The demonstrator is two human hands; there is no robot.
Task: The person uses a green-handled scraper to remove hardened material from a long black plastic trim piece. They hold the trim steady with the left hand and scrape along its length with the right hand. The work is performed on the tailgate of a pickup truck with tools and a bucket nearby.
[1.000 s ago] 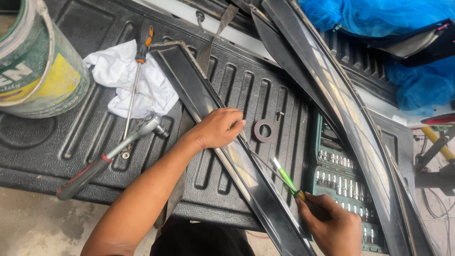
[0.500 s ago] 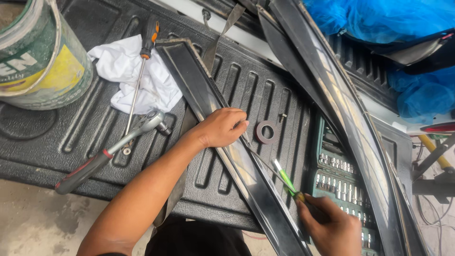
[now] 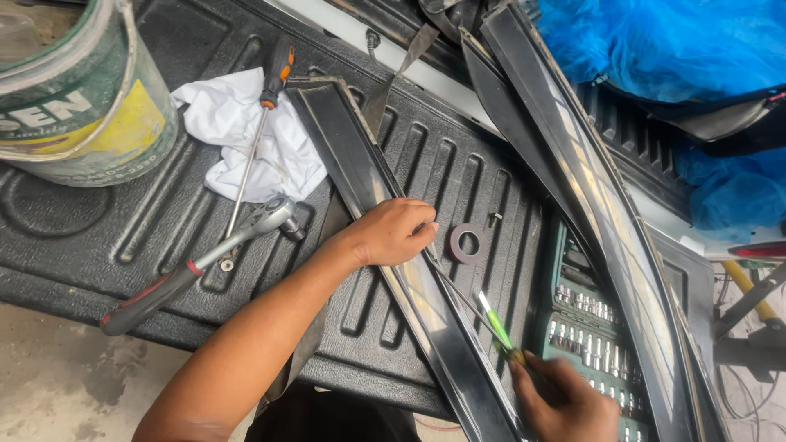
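Head view: the left hand [image 3: 399, 232] lies curled, palm down, on a long black trim strip [image 3: 368, 180] that runs slantwise across the ribbed black bed liner [image 3: 164, 229]; its fingers press the strip rather than close round it. The right hand [image 3: 565, 403], at the lower edge, has its grip clamped on a screwdriver [image 3: 495, 326] with a green handle, whose thin shaft points up toward the left hand's fingers. A dark ring [image 3: 467, 242] lies just beside that hand. Left of the strip rest a ratchet [image 3: 196, 266], an orange-handled screwdriver [image 3: 255, 139] on a white rag [image 3: 282, 168], and a bucket [image 3: 78, 98]. A socket set [image 3: 589, 323] sits under the right hand, beside a second, longer trim piece [image 3: 589, 188].
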